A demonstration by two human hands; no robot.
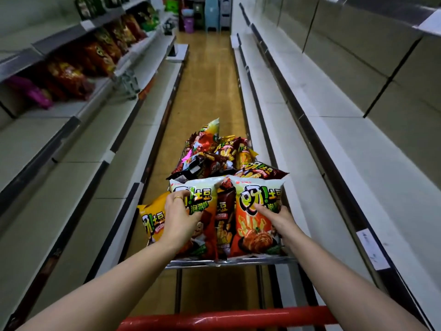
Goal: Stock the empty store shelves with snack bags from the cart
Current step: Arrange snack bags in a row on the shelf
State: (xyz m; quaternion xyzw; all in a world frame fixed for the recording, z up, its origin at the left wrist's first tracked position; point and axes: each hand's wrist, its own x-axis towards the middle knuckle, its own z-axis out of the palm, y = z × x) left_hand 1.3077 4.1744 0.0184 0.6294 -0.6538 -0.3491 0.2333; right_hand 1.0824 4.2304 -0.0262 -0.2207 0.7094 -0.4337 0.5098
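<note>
In the cart (229,260) at lower centre, the left hand (181,218) grasps the left snack bag (204,189). The right hand (278,217) grasps the right snack bag (253,228) by its edge.

One cart (238,260), two hands (179,218) — perhaps a dozen snack bags (253,226)

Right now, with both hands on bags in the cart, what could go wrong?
1. The yellow bag overhangs the left side of the cart beside the left hand; pulling the neighbouring bag may drop it.
2. The far heap is loosely piled; a jolt could spill bags.
3. With the right hand on the orange bag, nothing holds the red handle; the cart may roll.
</note>
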